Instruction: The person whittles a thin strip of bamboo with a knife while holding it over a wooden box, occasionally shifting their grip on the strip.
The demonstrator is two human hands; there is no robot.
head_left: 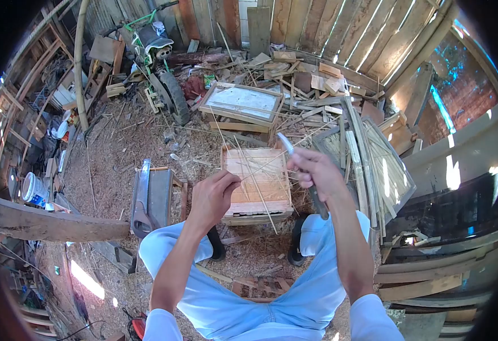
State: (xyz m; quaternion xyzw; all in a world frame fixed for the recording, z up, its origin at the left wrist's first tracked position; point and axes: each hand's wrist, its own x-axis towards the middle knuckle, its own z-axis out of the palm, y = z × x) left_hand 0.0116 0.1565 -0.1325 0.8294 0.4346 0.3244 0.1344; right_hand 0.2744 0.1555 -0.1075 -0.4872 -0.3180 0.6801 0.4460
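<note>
My right hand (pixel 318 173) is closed around a knife (pixel 286 143); the pale blade points up and away, and the dark handle end shows below the hand. My left hand (pixel 215 193) is closed with its fingertips pinched on a thin strip (pixel 251 175), which is faint against the wood behind. Between my knees stands a wooden box (pixel 260 196) with a light plank top. Several long, thin strips (pixel 258 196) lie across that top, one jutting past its near edge.
Left of the box, a handsaw (pixel 141 199) rests on a low stool (pixel 159 196). A framed panel (pixel 243 103) and piled wood scraps (pixel 317 85) lie ahead. A small motorbike (pixel 166 85) stands at the back left. Mesh frames (pixel 394 170) lean at right; shavings cover the ground.
</note>
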